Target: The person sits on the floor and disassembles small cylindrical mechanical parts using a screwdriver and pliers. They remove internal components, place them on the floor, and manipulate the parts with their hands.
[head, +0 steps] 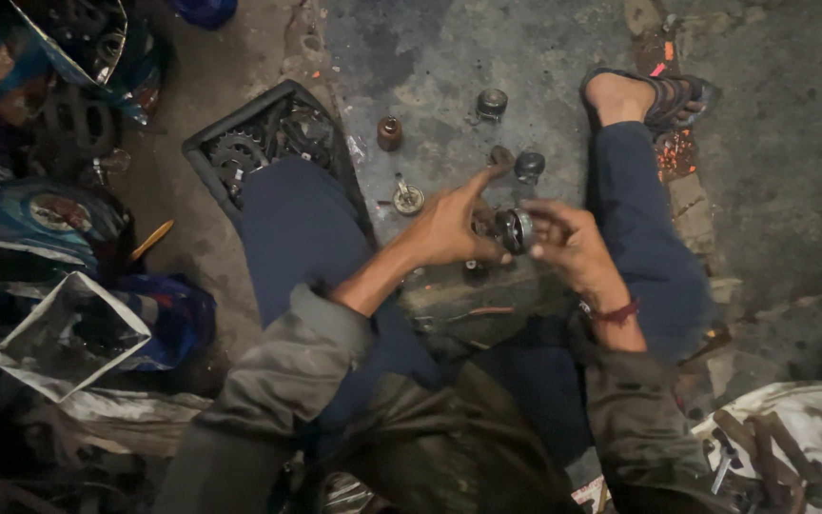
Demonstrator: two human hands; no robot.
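**Both hands on a small metal ring above an oily floor**

A person sits on a stained concrete floor (487, 57), knees apart in dark blue trousers, and holds a round metal ring (514, 229) between the two hands at the middle of the frame. The left hand (449, 228) meets the ring from its left side, thumb and lower fingers closed against it, the forefinger stretched out straight toward the floor beyond. The right hand (568, 243) grips the ring from the other side, fingers curled around its edge; a red cord circles that wrist. On the floor just past the hands lie loose parts: a brown cylinder (390, 132), a toothed gear on a short shaft (407, 197), and two dark round caps (492, 103) and (529, 166). A black tray (204, 152) of sprockets sits beside the left knee. A sandalled foot (641, 97) rests at upper right. A white bag (815, 419) of rusty tools lies at lower right.
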